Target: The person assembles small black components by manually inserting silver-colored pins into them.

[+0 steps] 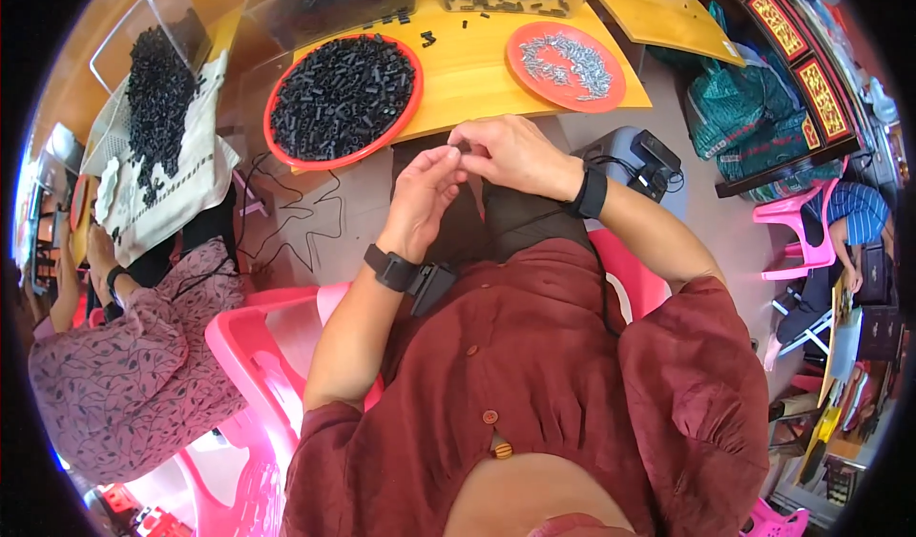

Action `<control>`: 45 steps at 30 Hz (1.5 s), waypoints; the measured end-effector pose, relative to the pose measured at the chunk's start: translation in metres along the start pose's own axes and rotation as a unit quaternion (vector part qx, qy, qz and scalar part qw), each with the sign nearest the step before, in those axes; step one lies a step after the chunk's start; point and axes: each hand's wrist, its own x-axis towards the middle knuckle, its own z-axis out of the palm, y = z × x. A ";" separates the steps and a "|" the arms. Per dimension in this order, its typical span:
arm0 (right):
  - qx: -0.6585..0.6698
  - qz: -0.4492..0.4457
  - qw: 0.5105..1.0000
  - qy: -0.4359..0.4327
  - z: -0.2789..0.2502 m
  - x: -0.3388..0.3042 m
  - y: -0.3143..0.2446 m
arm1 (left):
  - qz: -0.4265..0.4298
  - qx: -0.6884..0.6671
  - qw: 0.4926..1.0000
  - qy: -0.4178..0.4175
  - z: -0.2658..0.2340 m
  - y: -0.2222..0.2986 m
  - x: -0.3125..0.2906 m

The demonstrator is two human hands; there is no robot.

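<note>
The bare left hand (425, 189) and the bare right hand (515, 155) are meeting fingertip to fingertip over the lap, at six o'clock from the long yellow wooden table (468, 69). Each thumb and forefinger appears to be pinching a tiny dark piece (463, 147) between the hands; its exact shape is too small to tell. The left hand's other fingers are curling loosely.

Working well here is probably calling for light pressure from the fingertip pads, with the wrists staying steady and the piece facing the eyes.

At ten o'clock from the hands, a round red plastic tray (420, 77) is holding heaped short, matt black pieces (343, 93), blocky and plastic-looking. Toward two o'clock, a shallow orange-red round plate (549, 93) is carrying slim, shiny silver pieces (590, 69), seemingly metal, lying in a loose scatter.
</note>
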 end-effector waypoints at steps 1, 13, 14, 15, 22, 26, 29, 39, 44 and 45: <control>0.034 0.018 0.998 -0.052 -0.006 -0.001 0.004 | -0.009 0.003 1.000 -0.015 0.001 -0.001 0.000; -0.161 0.223 0.961 -0.014 -0.092 -0.001 0.166 | -0.032 0.023 0.998 -0.054 0.005 0.002 -0.005; -0.187 0.238 0.953 -0.014 -0.092 -0.002 0.173 | -0.030 0.013 0.998 -0.050 0.004 0.001 -0.005; -0.213 0.253 0.944 -0.015 -0.093 -0.002 0.179 | -0.031 0.013 0.998 -0.049 0.003 0.001 -0.005; -0.178 0.236 0.954 -0.050 -0.089 0.003 0.187 | -0.032 0.002 0.998 -0.060 0.003 0.003 -0.005; -0.184 0.264 0.946 -0.043 -0.084 0.005 0.182 | -0.034 -0.002 0.997 -0.066 0.002 0.002 -0.004; -0.212 0.306 0.927 -0.048 -0.080 0.011 0.170 | -0.032 -0.016 0.996 -0.078 0.000 0.002 -0.004; -0.238 0.251 0.935 -0.072 -0.083 0.015 0.176 | -0.035 -0.107 0.986 -0.127 0.005 0.007 -0.007; 0.205 0.333 0.920 -0.005 -0.089 0.013 0.132 | -0.033 -0.081 0.988 -0.127 -0.001 0.004 -0.004; 0.247 0.340 0.907 -0.027 -0.088 0.015 0.110 | -0.007 -0.056 0.990 -0.129 0.002 0.003 -0.007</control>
